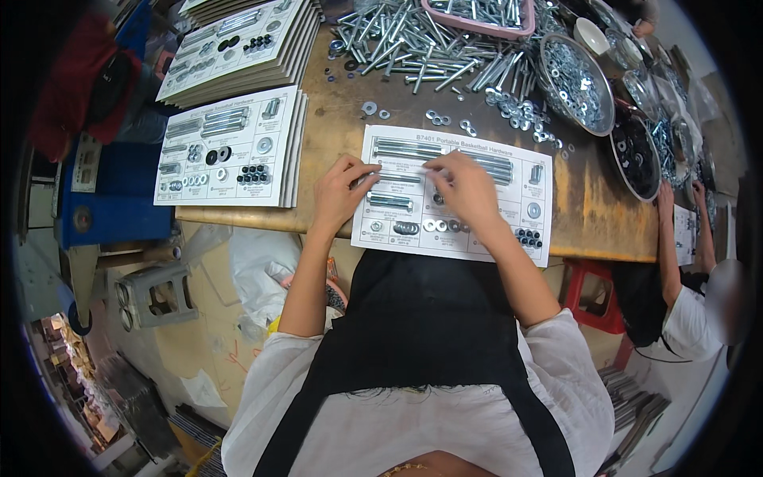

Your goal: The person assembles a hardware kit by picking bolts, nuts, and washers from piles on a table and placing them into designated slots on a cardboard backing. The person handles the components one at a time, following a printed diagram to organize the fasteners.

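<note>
A white printed hardware card (509,230) lies before me at the table's front edge, carrying rows of silver bolts (486,168), nuts and washers. My left hand (342,195) is closed in a pinch at the left of its upper middle row. Across from it my right hand (467,191) pinches too, its fingertips over the card's middle. A thin silver bolt (402,168) appears to span the gap between both sets of fingertips. Just below are a darker rod (396,180) and shorter bolts (389,202). The right hand hides part of the card.
Stacks of filled cards (226,183) stand at left. Loose bolts (429,63) heap at the back beside a pink tray (477,28). Metal bowls of washers (576,83) and black parts (636,155) line the right side. A co-worker's arms (671,246) reach in at far right.
</note>
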Demonstrator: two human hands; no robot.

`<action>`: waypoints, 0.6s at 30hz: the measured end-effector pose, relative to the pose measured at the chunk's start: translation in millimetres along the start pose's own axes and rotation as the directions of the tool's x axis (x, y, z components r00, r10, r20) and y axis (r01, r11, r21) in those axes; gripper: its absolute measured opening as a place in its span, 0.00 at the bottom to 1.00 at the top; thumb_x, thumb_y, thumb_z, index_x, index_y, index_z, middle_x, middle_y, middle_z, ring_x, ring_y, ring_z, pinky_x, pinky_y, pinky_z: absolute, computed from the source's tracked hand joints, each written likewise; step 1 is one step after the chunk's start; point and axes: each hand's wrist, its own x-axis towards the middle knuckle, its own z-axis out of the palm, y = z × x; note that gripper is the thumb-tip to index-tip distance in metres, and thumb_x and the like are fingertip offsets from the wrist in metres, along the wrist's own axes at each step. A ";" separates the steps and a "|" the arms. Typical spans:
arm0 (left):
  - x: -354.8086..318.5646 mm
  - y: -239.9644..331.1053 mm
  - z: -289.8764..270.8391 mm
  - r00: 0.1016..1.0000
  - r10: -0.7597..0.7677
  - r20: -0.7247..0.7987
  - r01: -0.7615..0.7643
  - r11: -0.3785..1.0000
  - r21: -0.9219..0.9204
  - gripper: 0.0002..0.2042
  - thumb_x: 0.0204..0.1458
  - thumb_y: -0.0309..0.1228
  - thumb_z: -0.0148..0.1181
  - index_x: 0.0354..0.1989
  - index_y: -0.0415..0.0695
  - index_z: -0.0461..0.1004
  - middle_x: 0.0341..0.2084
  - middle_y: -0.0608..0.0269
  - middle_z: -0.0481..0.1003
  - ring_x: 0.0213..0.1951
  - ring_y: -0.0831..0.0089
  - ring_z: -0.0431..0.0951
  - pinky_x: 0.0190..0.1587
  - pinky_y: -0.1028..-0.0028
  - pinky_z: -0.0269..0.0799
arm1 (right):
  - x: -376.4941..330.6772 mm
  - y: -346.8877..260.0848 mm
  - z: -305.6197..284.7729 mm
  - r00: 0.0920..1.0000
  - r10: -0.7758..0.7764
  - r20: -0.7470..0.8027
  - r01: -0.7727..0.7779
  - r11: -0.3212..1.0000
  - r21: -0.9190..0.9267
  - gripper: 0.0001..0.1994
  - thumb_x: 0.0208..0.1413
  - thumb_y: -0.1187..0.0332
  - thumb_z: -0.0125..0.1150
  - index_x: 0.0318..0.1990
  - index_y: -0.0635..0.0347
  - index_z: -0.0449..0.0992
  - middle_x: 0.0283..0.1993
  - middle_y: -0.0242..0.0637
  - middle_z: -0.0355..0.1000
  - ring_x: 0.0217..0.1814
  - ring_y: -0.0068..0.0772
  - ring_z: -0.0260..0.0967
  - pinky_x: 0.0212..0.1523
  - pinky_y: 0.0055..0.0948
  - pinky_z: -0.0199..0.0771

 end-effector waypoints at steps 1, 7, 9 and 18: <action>-1.0 -0.6 0.7 1.000 0.009 -0.001 -0.009 1.000 -0.001 0.09 0.48 0.26 0.67 0.38 0.46 0.82 0.28 0.67 0.71 0.27 0.77 0.71 0.29 0.78 0.66 | -1.3 1.4 -12.5 0.999 0.039 -0.025 -0.040 0.999 -0.009 0.07 0.53 0.66 0.63 0.39 0.53 0.80 0.38 0.35 0.74 0.33 0.38 0.74 0.34 0.32 0.73; -4.5 -4.7 -1.9 0.999 0.001 -0.042 -0.003 0.999 -0.052 0.07 0.51 0.28 0.63 0.38 0.44 0.80 0.29 0.63 0.72 0.28 0.73 0.73 0.30 0.75 0.67 | -41.1 60.9 -81.7 0.900 0.218 -0.378 -0.231 0.973 0.011 0.13 0.58 0.72 0.56 0.50 0.59 0.75 0.45 0.45 0.72 0.41 0.39 0.72 0.39 0.33 0.73; -16.1 -22.0 -4.2 0.982 0.024 -0.190 -0.034 0.998 -0.049 0.06 0.54 0.31 0.60 0.36 0.43 0.79 0.28 0.62 0.73 0.25 0.68 0.73 0.29 0.71 0.68 | -67.2 93.1 -93.2 0.880 0.190 -0.436 -0.270 0.954 -0.130 0.15 0.59 0.73 0.53 0.54 0.60 0.72 0.48 0.47 0.72 0.46 0.43 0.72 0.44 0.35 0.72; -94.2 27.7 -20.6 0.934 -0.349 0.077 0.335 0.930 0.151 0.14 0.61 0.32 0.50 0.50 0.37 0.72 0.36 0.44 0.77 0.37 0.54 0.78 0.43 0.63 0.72 | -94.5 171.0 -101.0 0.829 0.494 -0.263 -0.431 0.863 0.263 0.19 0.64 0.65 0.48 0.56 0.67 0.70 0.53 0.50 0.74 0.55 0.40 0.72 0.54 0.33 0.69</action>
